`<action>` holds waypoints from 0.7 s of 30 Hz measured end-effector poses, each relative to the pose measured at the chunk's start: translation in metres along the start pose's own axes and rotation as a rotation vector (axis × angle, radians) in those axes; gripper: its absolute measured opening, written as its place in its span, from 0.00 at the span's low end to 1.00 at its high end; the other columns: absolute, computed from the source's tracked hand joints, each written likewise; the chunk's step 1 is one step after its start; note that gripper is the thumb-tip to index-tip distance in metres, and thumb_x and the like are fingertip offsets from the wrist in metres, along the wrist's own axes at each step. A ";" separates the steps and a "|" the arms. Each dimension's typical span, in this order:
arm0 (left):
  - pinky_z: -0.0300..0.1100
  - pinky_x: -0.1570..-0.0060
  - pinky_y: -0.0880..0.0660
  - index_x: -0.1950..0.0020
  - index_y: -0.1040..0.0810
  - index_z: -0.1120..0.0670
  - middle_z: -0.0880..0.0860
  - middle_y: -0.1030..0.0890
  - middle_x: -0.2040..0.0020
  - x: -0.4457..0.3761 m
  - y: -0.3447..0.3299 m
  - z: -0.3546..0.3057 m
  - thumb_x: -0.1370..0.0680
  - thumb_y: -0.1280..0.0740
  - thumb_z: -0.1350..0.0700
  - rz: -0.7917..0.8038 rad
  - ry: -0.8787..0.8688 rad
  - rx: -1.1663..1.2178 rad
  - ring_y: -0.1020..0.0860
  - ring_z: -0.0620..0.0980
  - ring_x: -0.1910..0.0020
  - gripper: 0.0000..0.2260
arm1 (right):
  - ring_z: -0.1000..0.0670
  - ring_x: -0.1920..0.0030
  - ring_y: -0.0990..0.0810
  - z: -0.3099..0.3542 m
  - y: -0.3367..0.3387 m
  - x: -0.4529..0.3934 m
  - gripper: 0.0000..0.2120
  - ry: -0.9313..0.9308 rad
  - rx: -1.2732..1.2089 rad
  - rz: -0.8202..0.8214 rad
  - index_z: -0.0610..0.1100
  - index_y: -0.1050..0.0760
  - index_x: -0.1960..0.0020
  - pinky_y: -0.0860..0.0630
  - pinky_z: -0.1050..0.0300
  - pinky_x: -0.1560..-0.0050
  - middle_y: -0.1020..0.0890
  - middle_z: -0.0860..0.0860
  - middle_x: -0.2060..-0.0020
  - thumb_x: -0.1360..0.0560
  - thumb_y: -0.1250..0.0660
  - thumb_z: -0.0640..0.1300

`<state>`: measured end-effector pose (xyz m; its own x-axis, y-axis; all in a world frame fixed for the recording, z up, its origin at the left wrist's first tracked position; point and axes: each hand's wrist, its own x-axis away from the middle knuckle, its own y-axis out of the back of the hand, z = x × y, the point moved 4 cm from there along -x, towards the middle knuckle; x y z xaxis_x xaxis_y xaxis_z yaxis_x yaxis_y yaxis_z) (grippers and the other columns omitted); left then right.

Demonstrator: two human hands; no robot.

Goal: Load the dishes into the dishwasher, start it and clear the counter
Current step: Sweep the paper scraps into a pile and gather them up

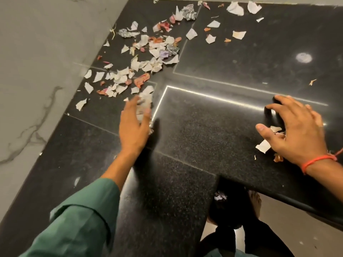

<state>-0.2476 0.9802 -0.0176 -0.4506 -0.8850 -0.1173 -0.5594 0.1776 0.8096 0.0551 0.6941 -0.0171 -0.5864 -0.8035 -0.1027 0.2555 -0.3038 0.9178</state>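
Reaching left hand (134,123) toward paper scraps (141,58), right hand (295,130) spread on counter (194,130)

no readable text, labels or numbers

A thick litter of torn paper scraps (143,58) is spreading across the far left of the black worktop (194,130), running right up against the grey marbled wall (37,71) and leaving no bare path there. Thinner scraps are lying scattered along the far edge (235,8). The left hand (134,125) is sitting at the near end of that litter, blurred, with paper just beside its fingers. Between it and the right hand (295,130) a wide bare stretch of worktop is lying open. A few scraps (263,145) are lying under and beside the right hand, near the front edge. Farther right, the dark surface is showing mostly bare.
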 end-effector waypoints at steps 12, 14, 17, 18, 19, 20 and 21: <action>0.57 0.26 0.36 0.21 0.34 0.51 0.50 0.31 0.23 0.063 -0.114 -0.173 0.15 0.41 0.47 0.188 -0.248 0.341 0.34 0.49 0.23 0.22 | 0.49 0.22 0.40 0.002 0.000 0.001 0.34 -0.024 0.053 0.047 0.49 0.28 0.31 0.46 0.41 0.24 0.34 0.52 0.24 0.27 0.44 0.70; 0.54 0.25 0.35 0.21 0.34 0.51 0.51 0.32 0.22 0.056 -0.103 -0.163 0.14 0.41 0.47 0.193 -0.197 0.463 0.35 0.47 0.23 0.22 | 0.49 0.22 0.40 0.002 -0.001 0.001 0.34 -0.021 0.042 0.058 0.49 0.28 0.30 0.46 0.40 0.24 0.34 0.52 0.24 0.26 0.44 0.70; 0.48 0.24 0.36 0.22 0.33 0.54 0.52 0.31 0.24 0.032 -0.065 -0.111 0.15 0.39 0.51 0.063 -0.069 0.431 0.34 0.46 0.24 0.21 | 0.48 0.22 0.40 0.002 -0.001 0.000 0.34 -0.018 0.014 0.062 0.49 0.28 0.31 0.45 0.38 0.24 0.34 0.51 0.24 0.26 0.44 0.70; 0.48 0.24 0.36 0.22 0.33 0.55 0.53 0.30 0.24 0.022 -0.049 -0.088 0.15 0.38 0.52 0.006 -0.031 0.380 0.33 0.47 0.25 0.21 | 0.48 0.22 0.40 0.002 0.000 0.000 0.33 -0.017 0.010 0.056 0.48 0.28 0.31 0.45 0.38 0.25 0.33 0.51 0.24 0.26 0.44 0.69; 0.48 0.24 0.37 0.22 0.32 0.56 0.55 0.30 0.24 0.012 -0.031 -0.061 0.16 0.37 0.53 -0.053 -0.002 0.307 0.33 0.49 0.25 0.22 | 0.47 0.22 0.39 0.002 0.000 -0.001 0.33 -0.014 0.002 0.054 0.48 0.28 0.31 0.44 0.37 0.25 0.33 0.50 0.24 0.26 0.44 0.69; 0.47 0.23 0.39 0.23 0.32 0.57 0.56 0.31 0.24 0.001 -0.014 -0.035 0.17 0.36 0.54 -0.103 0.023 0.231 0.33 0.51 0.25 0.22 | 0.47 0.22 0.39 0.002 0.001 -0.001 0.33 -0.013 -0.004 0.055 0.48 0.28 0.31 0.44 0.37 0.25 0.33 0.50 0.24 0.26 0.43 0.68; 0.46 0.22 0.40 0.23 0.32 0.58 0.57 0.31 0.24 -0.010 0.004 -0.009 0.17 0.36 0.54 -0.147 0.051 0.160 0.34 0.52 0.24 0.23 | 0.46 0.23 0.39 0.003 0.001 -0.002 0.33 -0.013 -0.009 0.060 0.48 0.28 0.31 0.45 0.36 0.25 0.33 0.49 0.24 0.26 0.43 0.68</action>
<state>-0.2390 0.9856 -0.0078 -0.3224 -0.9263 -0.1951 -0.7215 0.1070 0.6841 0.0545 0.6968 -0.0151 -0.5796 -0.8138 -0.0424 0.2976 -0.2598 0.9187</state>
